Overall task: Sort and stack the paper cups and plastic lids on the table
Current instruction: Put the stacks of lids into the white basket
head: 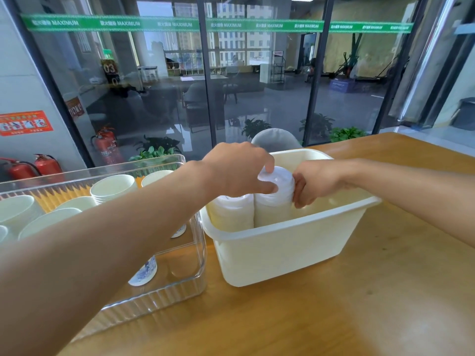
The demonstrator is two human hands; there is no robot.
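Observation:
A cream plastic bin (282,250) stands on the wooden table and holds two upright stacks of white plastic lids. My left hand (239,170) grips the top of the taller lid stack (272,204), thumb and fingers curled round its upper lids. My right hand (313,183) pinches the same stack from its right side. The shorter lid stack (231,214) stands just left of it, partly hidden by my left hand. A clear plastic bin (190,265) to the left holds several white paper cups (113,186), some stacked, mostly hidden behind my left forearm.
The wooden table (334,317) extends in front and to the right of the bins. A grey chair back (276,140) shows behind the cream bin. A glass wall, potted plants and red fire extinguishers (105,145) lie beyond the table.

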